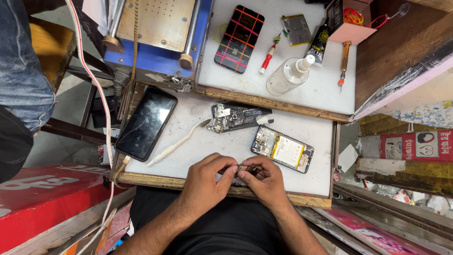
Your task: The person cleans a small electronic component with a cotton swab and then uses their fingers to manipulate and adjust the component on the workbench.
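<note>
Though fingers (232, 171) hide it, small part (242, 167) unclear

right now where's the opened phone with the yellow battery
In the head view, the opened phone lies on the white mat, right of centre, just above the right hand and below the loose circuit board.
</note>
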